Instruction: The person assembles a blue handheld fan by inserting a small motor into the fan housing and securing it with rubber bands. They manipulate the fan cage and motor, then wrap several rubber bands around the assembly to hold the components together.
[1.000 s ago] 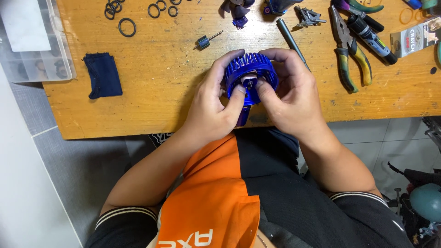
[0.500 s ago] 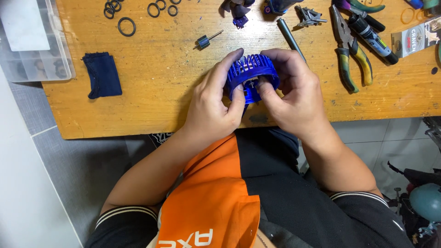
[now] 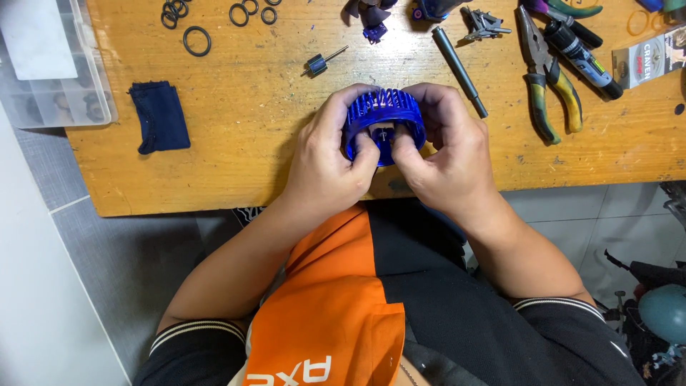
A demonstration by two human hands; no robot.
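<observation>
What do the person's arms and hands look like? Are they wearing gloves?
No gloves: the left hand and right hand are bare, with no rings or watch showing. Both forearms are bare too. Short black sleeves with thin pale striped cuffs end near the elbows.

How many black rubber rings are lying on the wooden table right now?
6 at least. A cluster of about two at the top edge, one larger ring below it, and three further right. The frame cuts some off, so more may be hidden.

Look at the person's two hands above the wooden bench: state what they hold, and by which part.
Both the left hand and right hand hold a blue finned fan wheel, fingers around its rim, thumbs pressing at its open centre.
</observation>
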